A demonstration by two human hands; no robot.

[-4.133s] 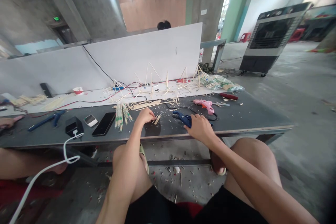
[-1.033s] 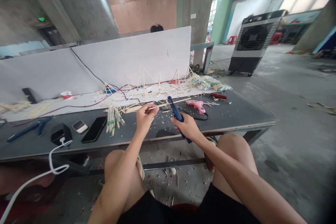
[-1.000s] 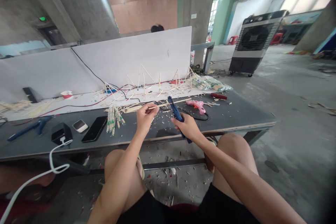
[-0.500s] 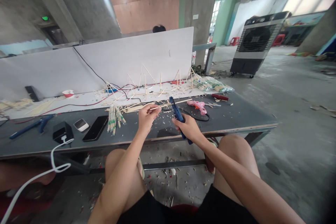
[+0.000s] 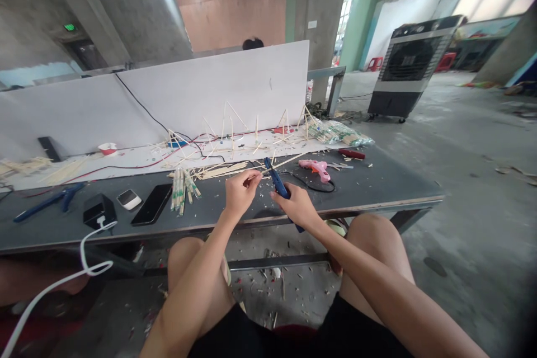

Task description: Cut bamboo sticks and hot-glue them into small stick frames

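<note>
My left hand [image 5: 240,194] is closed in a pinch on a thin wooden stick [image 5: 290,160], held above the front of the dark table. The stick runs out to the right, across the head of a blue hand cutter [image 5: 277,180]. Around the cutter's handles my right hand [image 5: 300,205] is wrapped. Whether the jaws press on the stick is too small to tell. Just behind, loose wooden sticks [image 5: 226,169] lie in a pile. To the right rests a pink glue gun [image 5: 315,169].
Stick frames [image 5: 229,128] stand along the white board [image 5: 201,89]. On the left lie wrapped stick bundles [image 5: 179,193], a phone [image 5: 152,205], a black charger [image 5: 99,210] and another blue tool [image 5: 52,201]. A red-handled tool [image 5: 351,154] and bagged sticks [image 5: 339,132] are at right.
The cutter has shifted slightly left along the stick, nearer to my left fingers. My right hand has moved left with it, and my left hand slightly right.
</note>
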